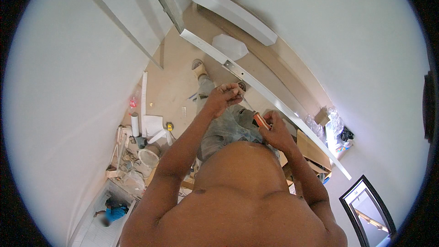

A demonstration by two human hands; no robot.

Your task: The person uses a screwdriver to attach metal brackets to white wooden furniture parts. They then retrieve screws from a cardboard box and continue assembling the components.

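A screwdriver with a red and black handle (261,120) is in my right hand (277,132), the fingers wrapped round the handle. Its thin shaft slants up and left toward my left hand (223,99). Those left fingers are pinched together near the shaft's tip; whatever lies between them is too small to make out. Just beyond both hands a long white metal strip (270,97) runs diagonally from upper left to lower right. A short metal bracket (235,69) with holes sits against it, apart from my fingers.
A curved white panel (235,14) lies along the far wall, near a white sheet piece (230,47). On the left floor are a yellow tape measure (169,126), a bucket (148,158) and clutter. Cardboard (313,151) stands right. A person in blue (117,212) is at lower left.
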